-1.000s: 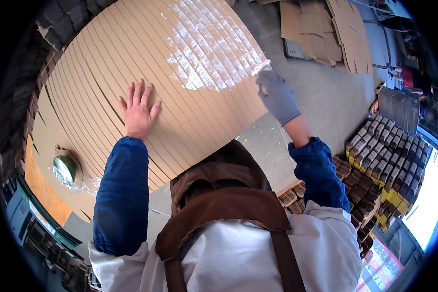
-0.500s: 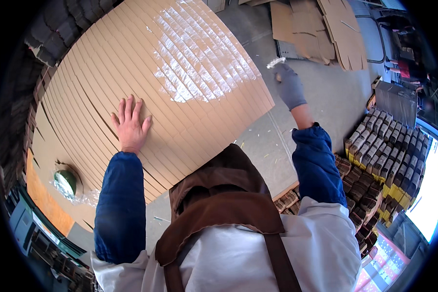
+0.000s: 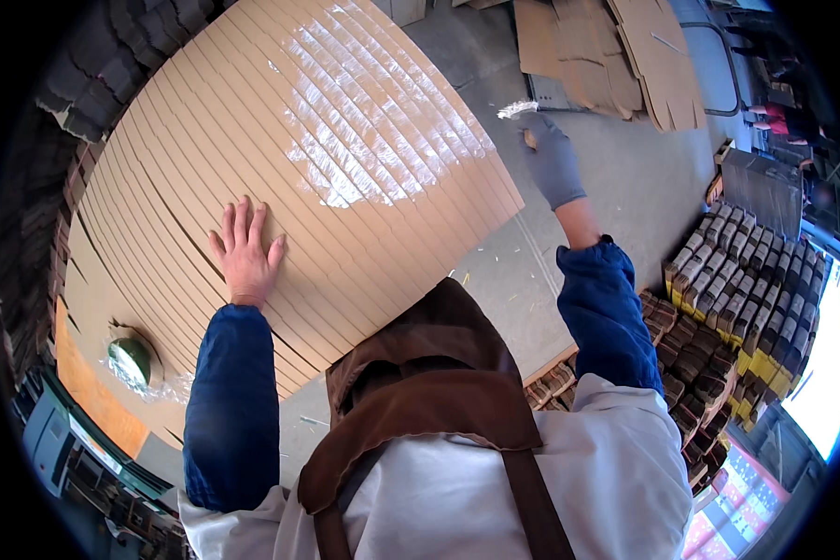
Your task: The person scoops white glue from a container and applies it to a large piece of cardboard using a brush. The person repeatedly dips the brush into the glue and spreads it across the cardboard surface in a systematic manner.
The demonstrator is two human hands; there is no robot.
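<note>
A fanned stack of cardboard sheets (image 3: 345, 261) lies in front of me, its overlapping edges forming long strips. Shiny wet glue (image 3: 355, 121) covers the strips at the upper right. Bare and spread, my left hand (image 3: 249, 261) rests flat on the cardboard left of the middle. My right hand (image 3: 551, 161), in a grey glove, is closed round a brush (image 3: 518, 110) whose whitish, wet-looking bristles point left. It is out past the stack's right edge; the brush handle is hidden in the fist. At the lower left a green round container (image 3: 129, 364) sits amid glossy smears.
Loose flat cardboard (image 3: 597, 56) lies on the floor (image 3: 625, 177) at the upper right. Banded stacks of dark pieces (image 3: 756, 280) stand at the right. More grey stacks (image 3: 112, 56) rise beyond the left edge. A person in red (image 3: 777, 121) is far off at the right.
My right hand with the brush has shifted slightly left and up, and the brush has tilted a little. My left hand stays flat on the cardboard. The view has shifted slightly.
</note>
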